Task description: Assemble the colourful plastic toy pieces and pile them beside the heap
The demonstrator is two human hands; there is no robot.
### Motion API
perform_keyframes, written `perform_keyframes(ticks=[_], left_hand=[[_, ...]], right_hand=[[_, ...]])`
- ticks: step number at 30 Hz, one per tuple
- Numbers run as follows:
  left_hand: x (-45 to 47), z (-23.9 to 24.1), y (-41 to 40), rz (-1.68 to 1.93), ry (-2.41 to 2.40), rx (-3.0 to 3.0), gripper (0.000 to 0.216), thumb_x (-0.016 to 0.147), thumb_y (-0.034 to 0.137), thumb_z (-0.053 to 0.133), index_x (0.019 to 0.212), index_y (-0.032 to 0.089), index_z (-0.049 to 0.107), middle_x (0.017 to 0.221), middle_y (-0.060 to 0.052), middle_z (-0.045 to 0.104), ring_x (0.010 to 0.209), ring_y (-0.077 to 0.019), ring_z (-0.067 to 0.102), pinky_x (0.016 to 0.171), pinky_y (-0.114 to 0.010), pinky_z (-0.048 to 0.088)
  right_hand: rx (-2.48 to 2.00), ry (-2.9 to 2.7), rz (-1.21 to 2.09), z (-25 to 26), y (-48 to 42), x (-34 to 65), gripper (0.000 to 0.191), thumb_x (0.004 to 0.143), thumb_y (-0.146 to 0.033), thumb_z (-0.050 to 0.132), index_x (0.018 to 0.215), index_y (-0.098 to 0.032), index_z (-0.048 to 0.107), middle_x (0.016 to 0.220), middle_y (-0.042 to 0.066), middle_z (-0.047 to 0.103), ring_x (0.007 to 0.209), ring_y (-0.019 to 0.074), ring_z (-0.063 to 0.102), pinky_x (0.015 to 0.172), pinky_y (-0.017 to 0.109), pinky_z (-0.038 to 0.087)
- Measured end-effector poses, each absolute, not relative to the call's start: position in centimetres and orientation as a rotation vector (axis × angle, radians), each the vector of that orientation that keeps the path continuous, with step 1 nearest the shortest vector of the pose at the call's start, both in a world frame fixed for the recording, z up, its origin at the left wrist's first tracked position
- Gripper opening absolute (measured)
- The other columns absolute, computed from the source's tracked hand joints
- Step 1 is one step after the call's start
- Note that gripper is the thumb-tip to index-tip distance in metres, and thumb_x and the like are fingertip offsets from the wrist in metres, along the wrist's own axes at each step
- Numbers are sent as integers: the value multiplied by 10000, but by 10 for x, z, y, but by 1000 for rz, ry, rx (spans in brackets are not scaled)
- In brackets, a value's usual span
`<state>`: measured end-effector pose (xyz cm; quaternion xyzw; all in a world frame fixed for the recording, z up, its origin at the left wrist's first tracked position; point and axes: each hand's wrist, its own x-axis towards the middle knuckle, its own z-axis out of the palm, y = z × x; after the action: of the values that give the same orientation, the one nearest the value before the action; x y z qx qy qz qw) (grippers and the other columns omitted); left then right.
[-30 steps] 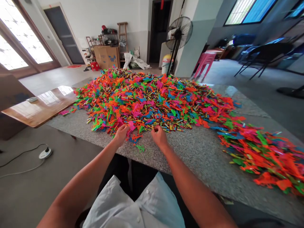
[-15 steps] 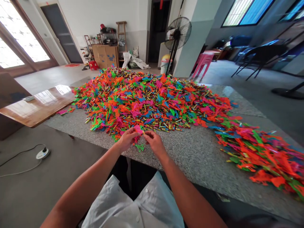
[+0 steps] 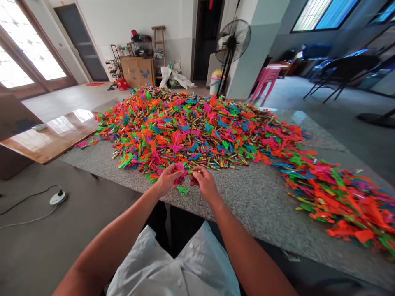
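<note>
A huge heap of small bright plastic pieces [image 3: 197, 127] in orange, pink, green and blue, mixed with thin rods, covers a grey speckled stone table [image 3: 259, 201]. My left hand [image 3: 168, 179] is closed in a pinch on a pink plastic piece [image 3: 180, 167] just above the table's near edge. My right hand [image 3: 203, 183] is closed too, pinching a thin small rod [image 3: 195, 172] whose tip points at the pink piece. A loose green piece [image 3: 182, 190] lies on the table right under the hands.
A second, looser pile of plastic pieces [image 3: 342, 197] spreads along the right side. A glossy wooden table [image 3: 49, 137] adjoins on the left. A power strip with cable [image 3: 57, 197] lies on the floor. A standing fan [image 3: 232, 45], pink stool and shelves stand behind.
Both hands left the edge of the heap and came together toward me. The left one took up a pink piece, the right one a small rod, and the two parts now meet.
</note>
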<state>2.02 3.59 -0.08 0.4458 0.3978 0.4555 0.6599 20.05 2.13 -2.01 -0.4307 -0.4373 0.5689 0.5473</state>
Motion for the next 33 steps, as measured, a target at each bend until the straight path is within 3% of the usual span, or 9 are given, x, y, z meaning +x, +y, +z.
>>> perform_keyframes(ticks=[10, 17, 26, 28, 31, 33], left_hand=[[21, -1, 34, 955, 1023, 1294, 391, 812, 519, 789, 920, 205, 582, 660, 46, 622, 541, -100, 549, 509, -215, 388], [23, 0, 32, 909, 1178, 1642, 247, 871, 419, 723, 882, 209, 593, 664, 47, 615, 566, -96, 526, 537, -212, 394], [32, -13, 31, 833, 1016, 1483, 334, 835, 484, 766, 869, 180, 633, 656, 21, 626, 574, -116, 577, 547, -223, 435], [39, -22, 28, 843, 1092, 1573, 278, 830, 416, 767, 972, 187, 697, 667, 29, 629, 595, -122, 580, 569, -229, 442], [39, -33, 34, 819, 1216, 1744, 490, 800, 324, 783, 1275, 244, 695, 833, 14, 727, 701, -146, 640, 661, -250, 492], [29, -34, 47, 797, 1340, 1803, 474, 833, 326, 751, 1298, 252, 694, 964, -14, 764, 796, -172, 680, 739, -276, 522]], right_hand=[[-1014, -1178, 1316, -14, 19, 210, 190, 840, -387, 628, 954, -238, 599, 683, -38, 652, 552, 143, 586, 541, 265, 487], [-1072, -1298, 1288, -6, 20, 215, 143, 851, -373, 584, 913, -244, 586, 623, -56, 600, 509, 140, 534, 498, 253, 428], [-1150, -1373, 1107, -15, 15, 215, 130, 910, -382, 530, 942, -263, 572, 604, -70, 497, 528, 151, 464, 525, 261, 375], [-1214, -1377, 1096, -24, 15, 220, 139, 900, -386, 522, 905, -262, 584, 583, -70, 480, 525, 155, 465, 527, 260, 379], [-1417, -1471, 1044, -33, 17, 249, 167, 849, -383, 561, 844, -242, 650, 592, -42, 554, 580, 173, 539, 572, 265, 423], [-1659, -1404, 879, -36, 20, 289, 160, 805, -356, 583, 789, -228, 678, 609, -14, 603, 624, 192, 585, 605, 278, 450]])
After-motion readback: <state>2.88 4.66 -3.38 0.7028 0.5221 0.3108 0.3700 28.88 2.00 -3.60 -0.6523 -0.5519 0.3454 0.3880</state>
